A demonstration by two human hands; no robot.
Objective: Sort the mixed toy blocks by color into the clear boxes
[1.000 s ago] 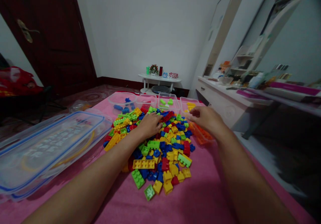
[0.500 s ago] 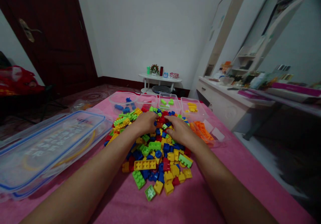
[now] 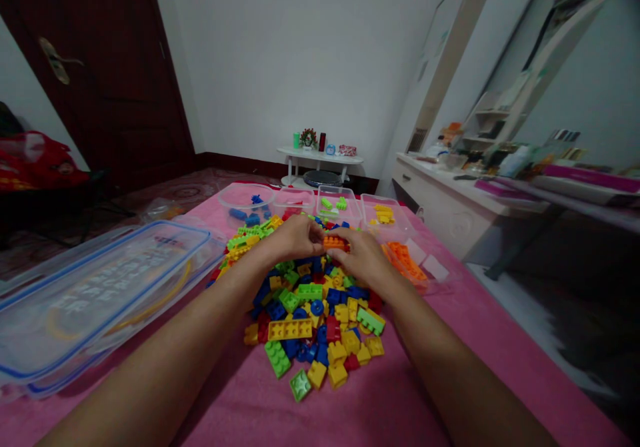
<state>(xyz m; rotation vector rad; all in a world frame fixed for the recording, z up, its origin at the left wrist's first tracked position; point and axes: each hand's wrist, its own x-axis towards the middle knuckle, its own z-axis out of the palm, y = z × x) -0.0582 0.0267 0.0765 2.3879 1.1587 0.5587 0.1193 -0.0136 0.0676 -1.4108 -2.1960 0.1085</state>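
An orange building brick, long and studded, is held just above the heap between my two hands. My right hand grips its right end between thumb and fingers. At the brick's left end, the bent fingers of my left hand close in a pinch on it; the fingertips are partly hidden. Beneath both hands spreads a heap of mixed bricks in green, yellow, blue and red. A long yellow brick and a green brick lie at its near side.
Clear tubs stand behind the heap: one with blue bricks, one with green bricks, one with yellow bricks. Orange bricks sit in a tray at right. A blue-rimmed lidded box lies left on the pink cloth.
Both hands have risen slightly from the heap and come together. An orange brick now shows between them, where fingers were reaching among the bricks before.
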